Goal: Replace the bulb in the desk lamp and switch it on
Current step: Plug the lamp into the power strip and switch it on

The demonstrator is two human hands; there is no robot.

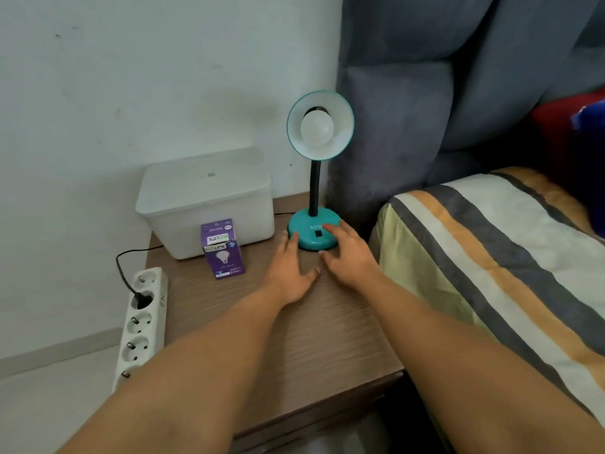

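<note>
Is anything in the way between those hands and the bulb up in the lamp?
Nothing visible. Both hands, left and right, sit low by the lamp base; the bulb faces out of the open shade, uncovered.

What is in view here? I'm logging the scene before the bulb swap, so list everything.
desk lamp: 1, teal base and shade, black neck, back right of the nightstand
bulb: 1, white, unlit, in the lamp shade
bulb box: 1, purple, in front of the storage box
storage box: 1, white, lidded, back left by the wall
power strip: 1, white, left of the nightstand, one black plug in
nightstand: 1, brown wood
bed: 1, striped cover, grey headboard, right
left hand: open, by the lamp base
right hand: open, fingers on the lamp base
</note>
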